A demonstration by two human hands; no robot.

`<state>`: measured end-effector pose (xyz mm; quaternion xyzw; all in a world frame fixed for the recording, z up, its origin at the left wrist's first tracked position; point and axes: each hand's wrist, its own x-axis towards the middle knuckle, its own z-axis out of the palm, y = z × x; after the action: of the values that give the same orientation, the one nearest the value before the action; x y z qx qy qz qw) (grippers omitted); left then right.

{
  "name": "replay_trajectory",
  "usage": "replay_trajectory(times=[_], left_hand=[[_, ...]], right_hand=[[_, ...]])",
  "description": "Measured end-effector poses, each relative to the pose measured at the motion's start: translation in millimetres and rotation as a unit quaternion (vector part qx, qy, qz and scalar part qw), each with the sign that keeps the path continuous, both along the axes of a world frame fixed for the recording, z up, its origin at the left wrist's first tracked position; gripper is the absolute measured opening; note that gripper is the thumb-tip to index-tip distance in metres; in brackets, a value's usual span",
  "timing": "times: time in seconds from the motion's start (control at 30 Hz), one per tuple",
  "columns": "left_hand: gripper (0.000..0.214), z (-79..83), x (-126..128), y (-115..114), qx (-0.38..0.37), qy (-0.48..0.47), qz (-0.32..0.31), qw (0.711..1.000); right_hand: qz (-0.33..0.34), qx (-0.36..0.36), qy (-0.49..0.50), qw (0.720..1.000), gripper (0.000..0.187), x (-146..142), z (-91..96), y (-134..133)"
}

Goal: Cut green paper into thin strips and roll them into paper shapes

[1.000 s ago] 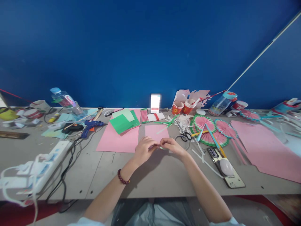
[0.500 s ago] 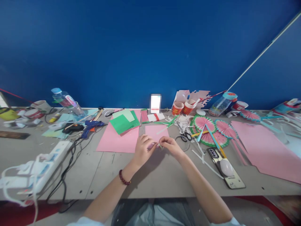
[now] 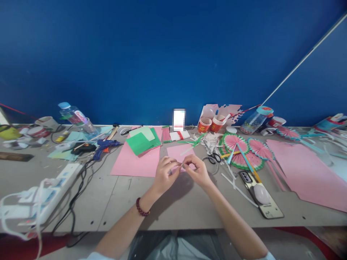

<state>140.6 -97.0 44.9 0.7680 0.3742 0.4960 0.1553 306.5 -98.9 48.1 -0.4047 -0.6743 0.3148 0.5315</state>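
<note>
My left hand and my right hand meet fingertip to fingertip above the table, both in a pinch. A tiny pale thing shows between the tips, too small and too covered to name. Just behind the fingers lies a small pink paper sheet, partly hidden by them. Left of it, a large pink sheet carries green paper. A pink folded strip with green ends rests behind the hands. Black-handled scissors lie right of my right hand.
To the right are watermelon-patterned paper fans, a phone with a white mouse on it, and pink paper. Paper cups stand at the back. At left are a blue glue gun, a power strip and cables.
The fingertips have drawn closer together, and my right fingers are bent more. The pale greenish bit seen below them earlier is now mostly hidden.
</note>
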Motion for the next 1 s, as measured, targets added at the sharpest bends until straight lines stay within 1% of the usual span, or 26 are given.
replay_trajectory(times=[0.1,0.33,0.6,0.83,1.0], left_hand=[[0.012,1.4,-0.2,-0.4,0.008,0.001,0.004,1.000],[0.014,-1.4,-1.4,-0.1,0.021,0.008,0.015,1.000],[0.013,-0.5,-0.8,-0.5,0.030,0.010,0.021,0.999],[0.011,-2.5,-1.3,0.2,0.031,0.003,0.015,0.999],[0.012,-3.4,-0.8,0.6,0.036,0.008,0.024,0.999]], right_hand=[[-0.021,0.046,-0.036,0.998,0.008,-2.3,1.9,-3.0],[-0.052,0.116,-0.086,0.988,0.013,-6.0,-0.7,-5.6],[-0.066,0.142,-0.118,0.981,0.016,-7.4,-3.3,-6.6],[-0.068,0.148,-0.125,0.979,0.016,-7.5,-5.6,-6.5],[-0.072,0.144,-0.134,0.978,0.015,-8.0,-6.9,-6.8]])
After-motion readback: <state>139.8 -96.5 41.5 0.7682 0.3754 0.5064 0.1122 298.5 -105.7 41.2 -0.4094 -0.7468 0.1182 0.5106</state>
